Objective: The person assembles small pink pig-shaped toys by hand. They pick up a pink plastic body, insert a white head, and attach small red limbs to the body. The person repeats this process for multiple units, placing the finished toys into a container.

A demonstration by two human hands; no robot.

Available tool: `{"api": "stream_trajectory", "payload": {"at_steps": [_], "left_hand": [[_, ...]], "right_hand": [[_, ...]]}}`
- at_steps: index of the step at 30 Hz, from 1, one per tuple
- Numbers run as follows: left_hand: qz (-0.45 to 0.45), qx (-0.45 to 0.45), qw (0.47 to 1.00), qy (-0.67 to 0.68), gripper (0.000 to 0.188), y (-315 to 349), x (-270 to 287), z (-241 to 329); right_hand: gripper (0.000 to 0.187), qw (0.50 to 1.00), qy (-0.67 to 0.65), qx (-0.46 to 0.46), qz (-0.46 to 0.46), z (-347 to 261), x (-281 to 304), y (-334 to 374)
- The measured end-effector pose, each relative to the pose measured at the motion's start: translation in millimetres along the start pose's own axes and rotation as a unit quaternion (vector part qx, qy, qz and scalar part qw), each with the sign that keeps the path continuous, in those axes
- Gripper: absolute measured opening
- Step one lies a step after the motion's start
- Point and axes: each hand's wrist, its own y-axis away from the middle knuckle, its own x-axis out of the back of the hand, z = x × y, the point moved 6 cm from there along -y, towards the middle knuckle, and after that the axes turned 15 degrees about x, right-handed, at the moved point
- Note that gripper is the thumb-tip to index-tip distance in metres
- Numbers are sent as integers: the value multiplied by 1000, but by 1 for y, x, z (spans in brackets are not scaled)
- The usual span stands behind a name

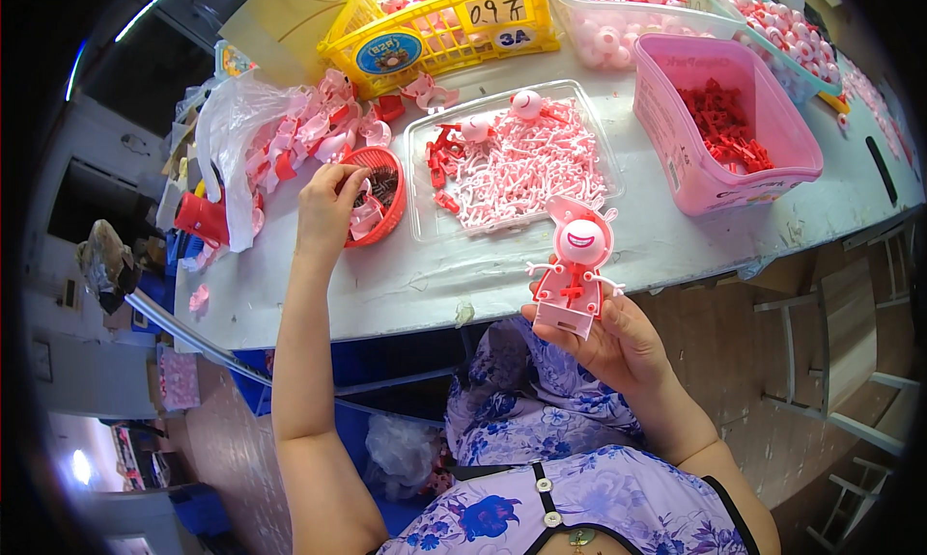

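Note:
In my right hand [613, 338] is a half-built pink toy figure [579, 256], held upright near the table's front edge. It has a round ball head with a grin, thin arms, a red cross-shaped piece in its body and a pale block at its base. My left hand [333, 198] reaches over the rim of a small red basket [399, 203], thumb and fingers pinched together. Whatever is between those fingertips is too small to tell. Dark little parts and a pink shell piece [367, 215] lie in the basket.
A clear tray [420, 217] holds many small pink arms, red pieces and two balls. Behind stand a yellow crate [439, 53] and a clear bin of balls [618, 19]. A pink tub [666, 140] of red parts stands right; pink shells [309, 125] and a plastic bag [232, 135] lie left.

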Motion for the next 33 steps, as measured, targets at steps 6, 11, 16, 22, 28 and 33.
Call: {"api": "stream_trajectory", "payload": {"at_steps": [6, 11, 16, 22, 28, 33], "left_hand": [[58, -1, 998, 11, 14, 4, 12, 6], [-23, 43, 968, 245, 15, 39, 21, 51], [-111, -39, 928, 353, 24, 107, -2, 118], [-126, -120, 930, 325, 23, 140, -21, 137], [-94, -189, 941, 264, 25, 140, -24, 146], [-94, -192, 946, 242, 26, 142, -23, 150]], "right_hand": [[61, 1000, -6, -5, -6, 3, 1, -1], [57, 1000, 1, -15, -14, 11, -3, -3], [56, 1000, -6, -14, -2, 14, -4, -5], [45, 997, -69, -36, -3, 27, -2, -5], [44, 995, -87, -38, -4, 27, 0, -3], [44, 995, -96, -31, -2, 26, -2, -3]]}}
